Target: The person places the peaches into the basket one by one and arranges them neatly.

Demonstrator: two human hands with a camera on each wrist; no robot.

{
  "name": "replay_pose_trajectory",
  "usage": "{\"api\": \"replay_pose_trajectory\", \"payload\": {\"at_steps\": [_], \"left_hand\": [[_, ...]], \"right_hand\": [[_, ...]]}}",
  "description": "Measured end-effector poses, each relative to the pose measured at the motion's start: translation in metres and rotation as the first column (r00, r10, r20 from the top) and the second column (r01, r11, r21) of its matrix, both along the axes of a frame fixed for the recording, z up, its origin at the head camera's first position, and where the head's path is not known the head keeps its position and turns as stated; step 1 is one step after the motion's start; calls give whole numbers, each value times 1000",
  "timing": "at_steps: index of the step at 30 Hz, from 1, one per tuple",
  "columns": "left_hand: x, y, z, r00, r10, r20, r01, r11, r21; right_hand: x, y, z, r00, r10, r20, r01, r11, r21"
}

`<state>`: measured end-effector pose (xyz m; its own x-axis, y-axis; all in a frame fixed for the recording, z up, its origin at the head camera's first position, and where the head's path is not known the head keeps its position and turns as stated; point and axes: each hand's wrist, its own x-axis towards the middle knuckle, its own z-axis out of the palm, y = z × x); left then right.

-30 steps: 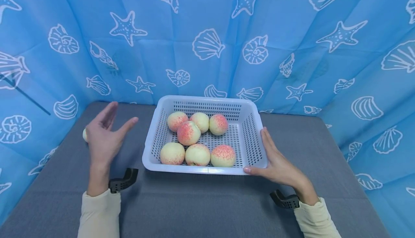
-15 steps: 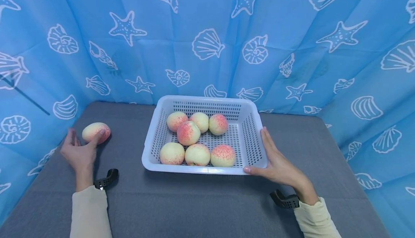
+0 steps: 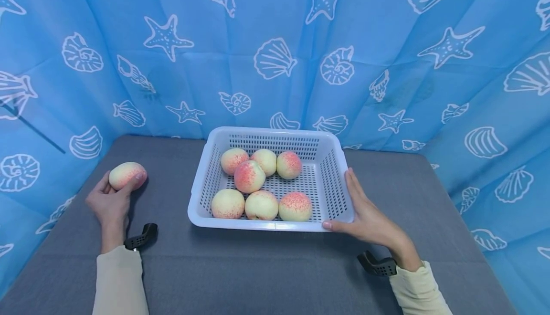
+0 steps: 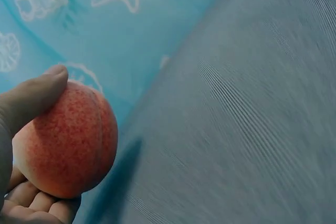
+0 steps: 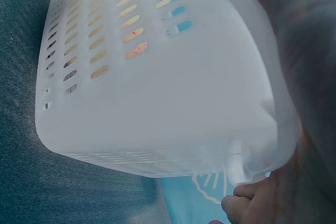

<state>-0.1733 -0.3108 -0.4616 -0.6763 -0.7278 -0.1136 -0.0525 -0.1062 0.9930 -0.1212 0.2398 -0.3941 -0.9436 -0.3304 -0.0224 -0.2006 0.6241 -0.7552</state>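
Observation:
On the left of the table, my left hand point(image 3: 111, 206) grips a pale yellow and red peach point(image 3: 124, 173). In the left wrist view, the thumb lies over the red side of that peach point(image 4: 73, 135) and the fingers curl beneath it. A white perforated plastic basket point(image 3: 335, 181) stands mid-table with several peaches in it. My right hand point(image 3: 373, 220) holds the basket's front right corner, its thumb on the front rim and its fingers along the right side. The right wrist view shows fingertips point(image 5: 239, 203) curled below the rim.
A grey cloth covers the table point(image 3: 240, 272). Behind and beside it hangs a blue curtain point(image 3: 275, 100) with white shells and starfish. Inside the basket, peaches sit in the left and middle; one peach point(image 3: 249, 176) lies between the back and front rows.
My left hand, first raised with its fingers spread, has come left and down to the peach and its grasp has closed round it. My right hand and the basket have stayed put.

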Motion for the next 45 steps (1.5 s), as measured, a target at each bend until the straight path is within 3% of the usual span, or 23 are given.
{"api": "replay_pose_trajectory", "payload": {"at_steps": [3,5,7,10,13,17,20,22,23,26,31,33,35,39,42,45], "left_hand": [[2,2,14,997,27,-76,-26,999,26],[5,5,28,986,44,-159,-34,997,62],[8,10,42,965,65,-255,-43,995,91],[12,17,61,919,80,-386,-45,994,100],[15,26,75,881,73,-467,-26,994,105],[18,51,87,865,-7,-502,44,997,63],[20,82,97,854,-139,-501,133,990,-49],[21,108,101,838,-241,-490,207,970,-124],[21,123,103,829,-292,-477,249,956,-153],[24,168,103,778,-445,-443,395,895,-206],[30,232,93,668,-670,-325,608,743,-280],[32,248,87,644,-727,-237,638,682,-357],[33,259,82,640,-754,-147,641,629,-440],[35,269,77,672,-740,21,607,534,-588],[35,272,78,673,-734,93,613,482,-626],[35,274,78,664,-735,134,634,459,-622]], "right_hand": [[1,0,0,1000,-4,2,4,1000,7],[0,1,-1,1000,-6,6,6,1000,8],[0,1,-2,1000,-4,5,4,1000,8],[-1,0,-2,1000,-3,0,3,1000,4],[-1,1,-3,1000,0,-7,0,1000,2],[-1,2,-4,1000,-1,-4,1,1000,3],[-1,2,-3,1000,-2,-2,2,1000,0],[-1,2,-4,1000,-2,-2,2,1000,-3],[-2,2,-3,1000,1,-2,-1,1000,-7],[-2,2,-3,1000,4,-1,-4,1000,-12],[-3,0,-3,1000,-1,-1,1,1000,4],[-3,0,-3,1000,-1,1,1,1000,11],[-3,-1,-3,1000,1,3,-1,1000,5],[-4,-1,-3,1000,6,-4,-7,1000,-14],[-4,-1,-3,1000,3,-5,-4,1000,-15],[-3,0,-4,1000,-3,0,3,1000,-7]]}}
